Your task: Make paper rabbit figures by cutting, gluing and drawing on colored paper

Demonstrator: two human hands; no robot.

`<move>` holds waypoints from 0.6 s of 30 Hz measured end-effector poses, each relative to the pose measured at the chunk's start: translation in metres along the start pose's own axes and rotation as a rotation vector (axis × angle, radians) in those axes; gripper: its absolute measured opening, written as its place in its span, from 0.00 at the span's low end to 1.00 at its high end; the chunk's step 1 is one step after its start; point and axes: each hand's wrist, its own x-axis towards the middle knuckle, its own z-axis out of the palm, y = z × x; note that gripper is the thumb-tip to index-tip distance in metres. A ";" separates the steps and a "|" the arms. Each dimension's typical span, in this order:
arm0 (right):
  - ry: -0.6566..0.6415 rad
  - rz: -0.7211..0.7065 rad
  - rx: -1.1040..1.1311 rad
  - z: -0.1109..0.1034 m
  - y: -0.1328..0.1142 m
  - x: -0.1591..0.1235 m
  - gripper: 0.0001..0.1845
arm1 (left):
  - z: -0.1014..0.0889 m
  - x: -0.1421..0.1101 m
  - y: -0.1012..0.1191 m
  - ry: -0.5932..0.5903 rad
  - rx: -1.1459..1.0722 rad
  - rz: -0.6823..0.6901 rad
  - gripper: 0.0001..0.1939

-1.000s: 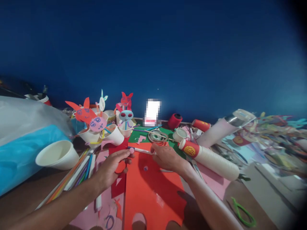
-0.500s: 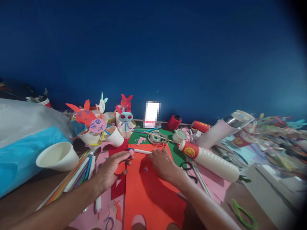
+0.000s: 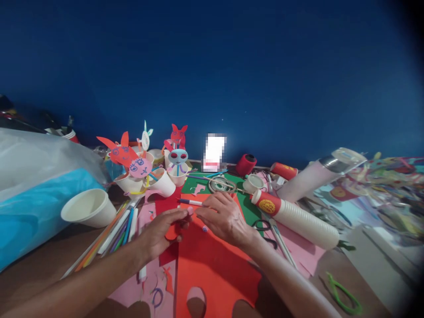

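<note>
My left hand [image 3: 168, 227] pinches a small pink paper disc [image 3: 190, 211] between thumb and forefinger. A red-orange paper piece [image 3: 171, 232] shows under its fingers. My right hand [image 3: 222, 216] is closed, palm down, over the back end of a white and blue pen [image 3: 188, 202], whose tip points left. Its lower fingertips come close to the disc; contact cannot be made out. Both hands are above an orange sheet [image 3: 212, 265] with rounded cut-outs at its near edge. A small disc with blue marks [image 3: 204, 229] lies on that sheet.
Paper cups with paper animal figures [image 3: 141, 168] stand at the back left, near an open white cup [image 3: 88, 207] and several markers [image 3: 114, 229]. To the right are a stack of cups [image 3: 304, 225], scissors [image 3: 265, 226], a red spool [image 3: 246, 164] and a green pipe cleaner [image 3: 344, 296].
My right hand has moved left, bringing its fingertips near the pink disc. My left hand still holds the disc. The whole view has shifted slightly.
</note>
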 end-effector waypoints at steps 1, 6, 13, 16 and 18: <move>0.005 -0.016 -0.002 0.002 0.001 -0.001 0.08 | 0.001 -0.001 0.000 0.006 0.001 -0.006 0.07; 0.023 -0.063 -0.027 0.008 0.003 -0.002 0.08 | 0.006 -0.007 0.001 0.040 -0.001 -0.032 0.05; -0.063 -0.029 0.014 0.007 -0.001 -0.001 0.10 | 0.009 -0.010 0.002 0.032 -0.012 -0.027 0.06; -0.089 0.044 0.092 0.006 -0.004 0.000 0.10 | 0.008 -0.010 0.000 -0.008 0.020 0.020 0.06; -0.073 0.099 0.178 0.006 -0.006 0.000 0.09 | 0.008 -0.009 -0.001 -0.032 0.033 0.050 0.06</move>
